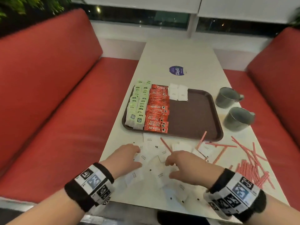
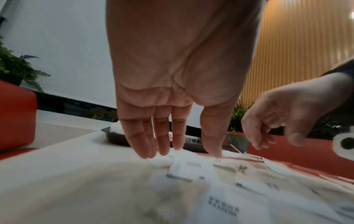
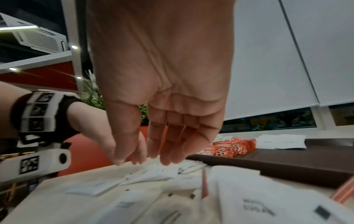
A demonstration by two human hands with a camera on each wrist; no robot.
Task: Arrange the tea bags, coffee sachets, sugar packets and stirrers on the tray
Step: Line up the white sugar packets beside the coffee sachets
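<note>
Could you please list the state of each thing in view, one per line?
Tray: on the table, right half bare.
Tea bags: in rows on the tray's left side.
Coffee sachets: stacked in a column beside the tea bags.
Sugar packets: mostly loose on the table; two on the tray.
Stirrers: scattered on the table, off the tray.
Mugs: lying tipped beside the tray.
Left hand: open, fingertips on the packets.
Right hand: open above the packets.

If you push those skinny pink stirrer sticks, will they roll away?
Probably a little. The pink stirrers look thin and very light, so a nudge would likely scatter them. They lie crisscrossed in a heap on the table, so they would probably tangle rather than roll far. They look somewhat bendy.
</note>
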